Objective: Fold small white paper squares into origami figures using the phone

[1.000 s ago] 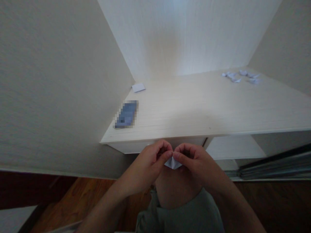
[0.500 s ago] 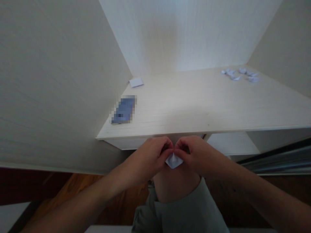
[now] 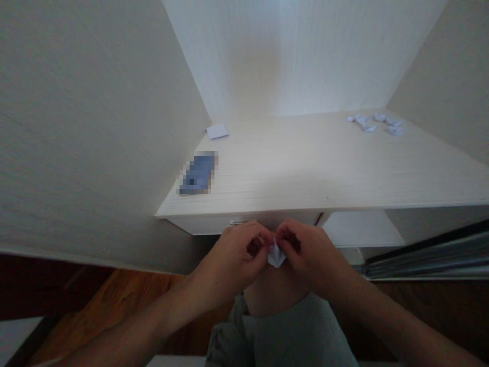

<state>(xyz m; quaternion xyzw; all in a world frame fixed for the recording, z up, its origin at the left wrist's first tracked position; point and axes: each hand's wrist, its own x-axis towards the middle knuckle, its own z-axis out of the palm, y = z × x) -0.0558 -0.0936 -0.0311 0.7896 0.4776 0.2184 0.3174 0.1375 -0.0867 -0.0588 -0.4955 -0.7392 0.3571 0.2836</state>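
Between my two hands is a small folded piece of white paper (image 3: 276,257), held over my knee in front of the desk edge. My left hand (image 3: 244,253) pinches its upper left side between thumb and fingers. On the other side, my right hand (image 3: 301,250) pinches the upper right, close against the left fingertips. The paper's lower part hangs visible as a creased point; its top is hidden by my fingers. At the far right of the desk lie several small folded white paper pieces (image 3: 395,130).
The white desktop (image 3: 282,168) has walls on three sides. A blurred blue phone-like object (image 3: 198,173) lies at its left, with a flat square of white paper (image 3: 217,132) behind it. Below the edge are a drawer (image 3: 206,225) with a handle and an open shelf (image 3: 359,227).
The folded paper has turned and looks narrower, its sides drawn together. Both hands have tilted slightly and stay pinched on it. The camera view has shifted a little.
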